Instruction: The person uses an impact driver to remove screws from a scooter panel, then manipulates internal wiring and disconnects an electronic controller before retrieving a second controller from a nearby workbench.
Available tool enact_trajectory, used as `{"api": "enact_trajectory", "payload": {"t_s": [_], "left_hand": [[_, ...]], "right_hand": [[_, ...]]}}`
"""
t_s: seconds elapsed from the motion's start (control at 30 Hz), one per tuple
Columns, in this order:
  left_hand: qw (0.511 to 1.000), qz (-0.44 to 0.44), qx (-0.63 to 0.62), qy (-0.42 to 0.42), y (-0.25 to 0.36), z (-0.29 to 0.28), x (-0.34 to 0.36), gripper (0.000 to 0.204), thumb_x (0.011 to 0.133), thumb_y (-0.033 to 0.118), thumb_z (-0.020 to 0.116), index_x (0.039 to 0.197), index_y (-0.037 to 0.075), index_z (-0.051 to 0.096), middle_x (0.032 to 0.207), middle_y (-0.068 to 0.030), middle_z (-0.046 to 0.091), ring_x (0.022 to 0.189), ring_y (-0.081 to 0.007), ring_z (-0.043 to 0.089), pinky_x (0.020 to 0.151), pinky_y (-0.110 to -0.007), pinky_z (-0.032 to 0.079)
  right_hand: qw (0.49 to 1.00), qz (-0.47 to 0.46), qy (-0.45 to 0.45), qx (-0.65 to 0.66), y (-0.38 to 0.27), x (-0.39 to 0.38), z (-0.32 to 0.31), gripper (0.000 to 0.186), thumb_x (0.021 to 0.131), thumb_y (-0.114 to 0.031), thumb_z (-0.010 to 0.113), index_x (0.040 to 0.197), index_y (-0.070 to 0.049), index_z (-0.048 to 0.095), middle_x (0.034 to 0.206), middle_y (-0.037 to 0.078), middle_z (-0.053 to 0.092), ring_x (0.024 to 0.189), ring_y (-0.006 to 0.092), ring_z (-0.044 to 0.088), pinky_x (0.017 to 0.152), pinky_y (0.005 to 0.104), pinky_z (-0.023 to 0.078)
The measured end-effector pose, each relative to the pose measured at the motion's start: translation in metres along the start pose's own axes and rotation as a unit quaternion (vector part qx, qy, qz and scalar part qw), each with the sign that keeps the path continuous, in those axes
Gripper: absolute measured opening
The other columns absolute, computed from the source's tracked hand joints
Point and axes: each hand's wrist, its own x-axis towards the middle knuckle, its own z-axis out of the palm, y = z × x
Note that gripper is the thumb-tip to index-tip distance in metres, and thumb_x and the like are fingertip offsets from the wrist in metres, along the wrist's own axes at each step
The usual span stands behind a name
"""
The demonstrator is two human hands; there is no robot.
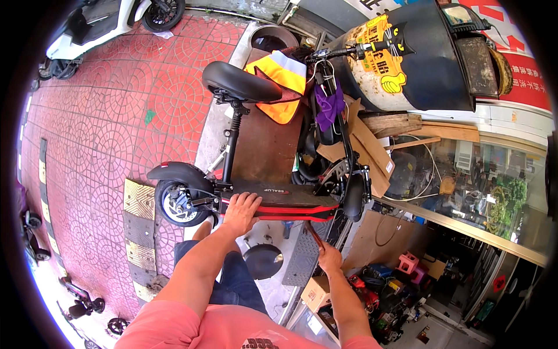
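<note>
Head view: left fingers [247, 199] lie loosely spread on the scooter deck [285, 193]! And right fingers [326, 255] grip a slim tool [314, 235].

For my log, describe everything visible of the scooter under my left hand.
The scooter spans crosswise before you, tilt unclear. Its black deck has a glossy red edge. A black saddle tops a post with a coil spring. The left wheel shows a silver disc under a black fender. Purple cloth hangs near its handlebar. Your left hand rests on the deck; the right hand's tool may touch it.
</note>
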Motion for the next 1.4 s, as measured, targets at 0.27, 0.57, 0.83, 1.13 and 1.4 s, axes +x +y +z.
{"api": "enact_trajectory", "payload": {"t_s": [0.27,0.57,0.83,1.13,1.4], "left_hand": [[1.000,0.003,0.006,0.007,-0.003,-0.001,0.002,0.075,0.085,0.039,0.079,0.149,0.010,0.050,0.150,-0.0095,0.050,0.142,-0.0299,0.042,0.119,-0.048,0.029],[1.000,0.001,0.003,0.002,-0.002,0.000,0.003,0.075,0.087,0.040,0.078,0.149,0.010,0.049,0.150,-0.0095,0.050,0.142,-0.0302,0.042,0.119,-0.048,0.029],[1.000,0.002,0.003,0.003,-0.003,0.000,0.000,0.075,0.087,0.042,0.077,0.150,0.010,0.050,0.151,-0.0088,0.049,0.143,-0.0298,0.042,0.119,-0.048,0.029],[1.000,0.012,-0.004,0.002,0.002,0.000,0.005,0.076,0.085,0.040,0.078,0.150,0.011,0.049,0.151,-0.0091,0.051,0.142,-0.0311,0.043,0.119,-0.048,0.031],[0.998,0.006,0.048,-0.030,0.018,0.008,0.015,0.078,0.087,0.040,0.078,0.152,0.012,0.047,0.153,-0.0102,0.049,0.143,-0.0333,0.042,0.119,-0.050,0.030]], "right_hand": [[0.998,0.009,0.021,0.066,-0.005,0.010,-0.027,0.031,0.097,-0.032,0.063,0.120,-0.016,0.076,0.104,0.018,0.076,0.097,0.0405,0.072,0.085,0.0485,0.056],[0.999,-0.029,0.031,0.023,0.000,0.002,-0.034,0.032,0.097,-0.031,0.064,0.123,-0.014,0.073,0.104,0.018,0.075,0.096,0.0417,0.071,0.085,0.0519,0.055],[0.997,-0.023,0.055,0.039,0.008,-0.006,-0.051,0.032,0.096,-0.029,0.063,0.122,-0.012,0.075,0.101,0.019,0.075,0.093,0.0417,0.071,0.085,0.0517,0.056],[0.993,-0.079,0.006,0.087,-0.015,-0.016,-0.054,0.026,0.099,-0.031,0.061,0.117,-0.015,0.073,0.097,0.018,0.074,0.091,0.0428,0.070,0.080,0.0530,0.054],[0.956,0.100,-0.082,0.262,0.085,-0.030,0.051,0.030,0.099,-0.032,0.065,0.116,-0.011,0.076,0.095,0.017,0.075,0.079,0.0326,0.072,0.072,0.0441,0.055]]}}
